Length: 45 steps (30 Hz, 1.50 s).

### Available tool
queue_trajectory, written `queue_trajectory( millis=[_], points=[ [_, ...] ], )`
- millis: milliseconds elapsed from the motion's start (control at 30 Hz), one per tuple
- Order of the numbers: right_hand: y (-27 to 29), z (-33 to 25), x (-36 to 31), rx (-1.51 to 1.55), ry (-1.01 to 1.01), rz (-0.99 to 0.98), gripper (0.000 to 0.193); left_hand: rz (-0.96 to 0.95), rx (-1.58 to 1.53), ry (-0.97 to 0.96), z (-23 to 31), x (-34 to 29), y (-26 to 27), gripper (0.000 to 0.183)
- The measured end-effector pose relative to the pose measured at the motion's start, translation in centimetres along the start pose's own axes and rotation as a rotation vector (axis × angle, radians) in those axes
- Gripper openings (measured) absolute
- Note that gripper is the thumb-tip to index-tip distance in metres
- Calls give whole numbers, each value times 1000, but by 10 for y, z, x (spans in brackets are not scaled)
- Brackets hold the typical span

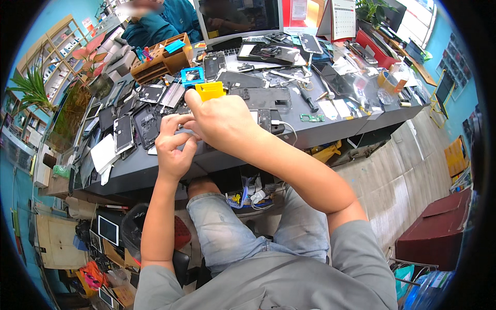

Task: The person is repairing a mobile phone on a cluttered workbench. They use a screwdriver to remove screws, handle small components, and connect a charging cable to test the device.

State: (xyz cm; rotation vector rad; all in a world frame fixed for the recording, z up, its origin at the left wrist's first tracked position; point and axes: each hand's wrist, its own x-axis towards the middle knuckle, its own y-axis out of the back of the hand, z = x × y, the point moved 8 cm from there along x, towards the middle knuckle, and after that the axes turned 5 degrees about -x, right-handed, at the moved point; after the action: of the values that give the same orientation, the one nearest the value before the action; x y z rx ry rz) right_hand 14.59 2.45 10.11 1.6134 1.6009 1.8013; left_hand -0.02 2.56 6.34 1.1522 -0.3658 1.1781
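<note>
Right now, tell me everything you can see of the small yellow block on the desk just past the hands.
The yellow block looks like moulded plastic, bright yellow, squat and boxy with a flat top and a small notch or tab at its lower edge. It stands upright on the grey desk among dismantled phones, beside a blue box-shaped holder. The right hand reaches toward it, one fingertip close to its base; whether they touch cannot be told. The left hand is apart from it.

My grey bench [341,126] carries a dense litter of opened phones [124,133] and dark phone backs [261,98]. A yellow block [210,90] and a blue frame [192,76] sit mid-bench; a wooden organiser [163,58] and a monitor [240,18] stand at the rear, a small green circuit board [312,118] near the front edge.
</note>
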Motion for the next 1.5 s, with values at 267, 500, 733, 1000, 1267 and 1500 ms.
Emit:
queue_trajectory(
  millis=[267, 500, 733, 1000, 1267, 1500],
  points=[
    [5, -8, -3, 9, 81, 83, 43, 40, 19, -2, -1, -1, 0, 9],
    [11, -13, -9, 30, 101, 144, 41, 40, 6, 10, 3, 0, 0, 10],
    [1, -11, -2, -26, 7, 105, 46, 42, -12, -14, -1, -2, 1, 10],
    [-3, -7, -2, -98, -22, 94, 47, 60, -17, 17, 1, 0, -2, 10],
    [6, -16, -5, -17, 64, 145, 47, 58, 9, -23, 3, -1, 2, 10],
    [3, -9, -6, 69, -28, 56, 37, 72, 4, -26, 3, 1, 2, 9]
  ],
)
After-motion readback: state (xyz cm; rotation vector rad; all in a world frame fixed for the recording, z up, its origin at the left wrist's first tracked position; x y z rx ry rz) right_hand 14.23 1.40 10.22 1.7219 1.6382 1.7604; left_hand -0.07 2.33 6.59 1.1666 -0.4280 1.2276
